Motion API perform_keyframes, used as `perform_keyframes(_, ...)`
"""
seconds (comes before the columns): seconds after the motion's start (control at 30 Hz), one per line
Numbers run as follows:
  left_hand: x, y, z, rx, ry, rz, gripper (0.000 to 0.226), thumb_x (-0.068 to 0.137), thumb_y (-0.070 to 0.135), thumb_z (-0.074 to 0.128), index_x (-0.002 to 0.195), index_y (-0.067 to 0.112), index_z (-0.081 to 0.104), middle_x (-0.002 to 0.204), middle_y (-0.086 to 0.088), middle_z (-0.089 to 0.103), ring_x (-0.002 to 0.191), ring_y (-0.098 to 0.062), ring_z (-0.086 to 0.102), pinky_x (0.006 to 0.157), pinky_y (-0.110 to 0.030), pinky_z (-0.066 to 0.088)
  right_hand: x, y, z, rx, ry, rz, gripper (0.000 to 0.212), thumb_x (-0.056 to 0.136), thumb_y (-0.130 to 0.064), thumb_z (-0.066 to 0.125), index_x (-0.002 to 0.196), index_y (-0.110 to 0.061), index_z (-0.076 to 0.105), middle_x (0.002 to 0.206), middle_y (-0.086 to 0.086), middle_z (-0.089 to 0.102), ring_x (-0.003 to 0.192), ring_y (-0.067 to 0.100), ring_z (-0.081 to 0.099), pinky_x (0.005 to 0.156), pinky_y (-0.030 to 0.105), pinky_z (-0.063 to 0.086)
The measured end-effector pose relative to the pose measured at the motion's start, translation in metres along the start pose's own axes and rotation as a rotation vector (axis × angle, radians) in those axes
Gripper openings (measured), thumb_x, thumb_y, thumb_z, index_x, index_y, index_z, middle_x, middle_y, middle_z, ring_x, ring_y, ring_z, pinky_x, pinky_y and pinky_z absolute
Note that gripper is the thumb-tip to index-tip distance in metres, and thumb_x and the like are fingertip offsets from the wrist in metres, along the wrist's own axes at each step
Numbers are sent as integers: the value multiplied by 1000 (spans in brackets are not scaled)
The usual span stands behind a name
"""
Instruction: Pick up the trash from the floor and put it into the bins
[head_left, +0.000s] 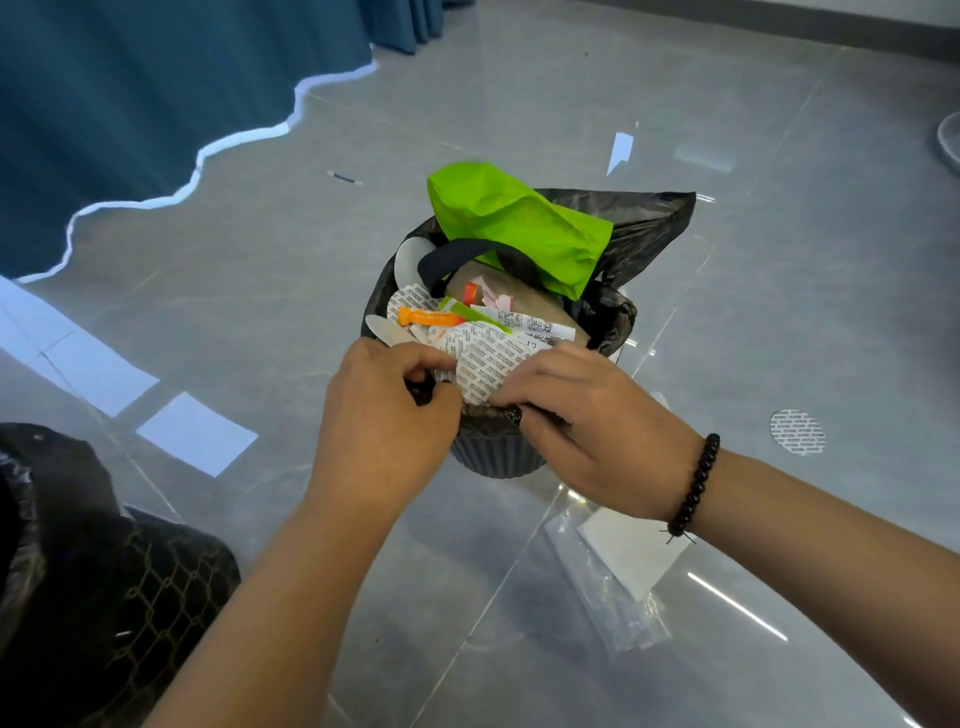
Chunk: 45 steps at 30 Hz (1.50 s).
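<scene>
A small dark ribbed bin (493, 460) lined with a black bag (644, 223) stands on the grey floor, heaped with trash: a green bag (514, 218), an orange wrapper (421, 315), printed white round seals (488, 358). My left hand (384, 415) pinches the bag's near rim, fingers curled. My right hand (587, 415), with a black bead bracelet at the wrist, grips the rim beside it, fingers over a printed seal. On the floor lie a round printed seal (797, 431), a clear plastic sleeve with white paper (618, 566) and a white scrap (621, 150).
A second bin with a black liner and gold lattice pattern (104, 587) stands at the lower left. Blue curtains (156, 104) hang at the upper left. A small dark strip (344, 177) lies on the tiles. A white round base (950, 140) shows at the right edge.
</scene>
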<state>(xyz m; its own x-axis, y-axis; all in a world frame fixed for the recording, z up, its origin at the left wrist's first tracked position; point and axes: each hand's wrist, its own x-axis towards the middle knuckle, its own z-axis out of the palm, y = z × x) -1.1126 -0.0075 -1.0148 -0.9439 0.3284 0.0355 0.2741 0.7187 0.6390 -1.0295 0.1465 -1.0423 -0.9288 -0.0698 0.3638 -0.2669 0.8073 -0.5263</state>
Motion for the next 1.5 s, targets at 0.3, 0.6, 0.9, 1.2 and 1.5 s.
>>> perform_keyframes(0.3, -42, -6, 17, -260, 175, 58, 38, 82, 10, 67, 116, 28, 65, 103, 16, 49, 79, -6, 56, 62, -7, 45, -31, 5, -33, 392, 563, 316, 24, 85, 2, 55, 94, -14, 70, 96, 4, 68, 84, 10, 61, 73, 15, 45)
perform_keyframes(0.6, -80, 8, 44, -732, 149, 20, 41, 75, -13, 62, 94, 22, 51, 76, 1, 55, 61, -6, 52, 55, -17, 44, -95, 66, 13, 190, 228, 873, 28, 81, -3, 66, 87, -30, 66, 97, -9, 59, 94, 14, 58, 83, 29, 52)
perform_keyframes(0.9, -107, -28, 150, -483, -137, -520, 40, 81, 12, 72, 107, 28, 47, 107, 9, 51, 90, -7, 57, 72, -16, 48, -126, 96, 43, -29, 197, 986, 42, 72, -16, 78, 106, -12, 53, 103, -1, 39, 100, 19, 44, 81, 23, 34)
perform_keyframes(1.2, -123, -10, 212, -64, -199, -661, 96, 69, 54, 75, 140, 12, 26, 140, -8, 28, 128, -28, 30, 99, -40, 38, -78, 106, 23, 40, 311, 885, 40, 76, -21, 73, 109, -16, 52, 118, 3, 41, 120, 22, 37, 91, 17, 26)
perform_keyframes(1.5, -110, -28, 223, -256, -268, -594, 58, 71, 22, 81, 118, 12, 48, 116, -6, 61, 103, -26, 61, 86, -31, 51, -101, 124, 42, -293, -319, 805, 55, 87, -38, 60, 135, -20, 43, 136, 3, 51, 126, 25, 44, 111, 42, 26)
